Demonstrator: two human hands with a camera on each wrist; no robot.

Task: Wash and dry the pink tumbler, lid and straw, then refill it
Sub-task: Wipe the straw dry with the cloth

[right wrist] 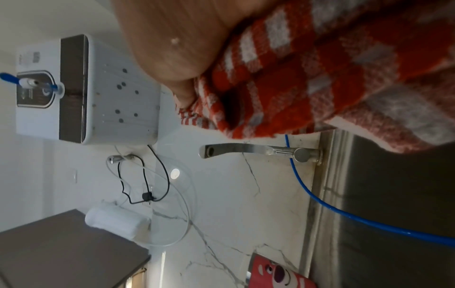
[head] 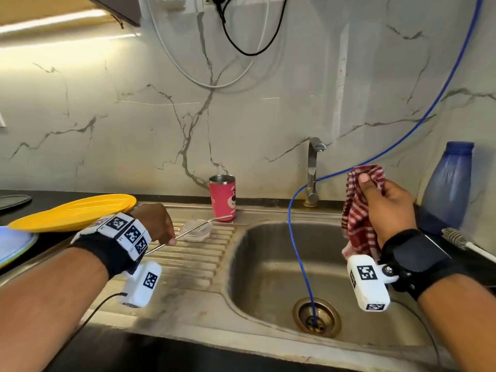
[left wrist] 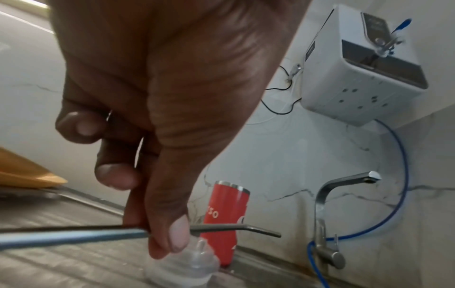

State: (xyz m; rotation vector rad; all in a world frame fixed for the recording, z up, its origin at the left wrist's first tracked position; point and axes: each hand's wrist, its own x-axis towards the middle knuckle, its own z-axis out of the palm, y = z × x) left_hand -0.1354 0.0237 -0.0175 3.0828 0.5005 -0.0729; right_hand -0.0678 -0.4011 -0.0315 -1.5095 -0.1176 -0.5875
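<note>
Pink steel tumbler with a bear print (head: 222,197): upright, lid off, at the back edge of the ribbed steel drainboard (head: 193,261), roughly 12 o'clock from the left hand. Rim open; interior cannot be judged wet or dry.

Clear plastic lid (head: 196,230): lies on the drainboard just in front of the tumbler, at about 7 o'clock from it.

Thin bent metal straw (head: 188,232): pinched between thumb and fingers of the left hand (head: 158,224), near the straight end. Long axis runs from about 8 o'clock at the hand to 2 o'clock at the bent tip, which passes over the lid and ends close beside the tumbler base. Left wrist view shows the straw lifted over the lid; contact with the lid cannot be told.

Red-and-white checked cloth (head: 359,208): bunched and gripped in the right hand (head: 386,208), held up over the right side of the steel sink basin (head: 268,277), well apart from the straw, at about 3 o'clock from it.

Judgement: step in hand is drying the straw. The move turns on bringing the straw's free bent end across to the cloth; that end already points toward the right hand, so the cloth could close round it and be drawn along the axis.

Surroundings: steel tap (head: 312,173), blue hose (head: 298,253) running into the drain, yellow plastic plate (head: 77,210) at 9 o'clock.
</note>
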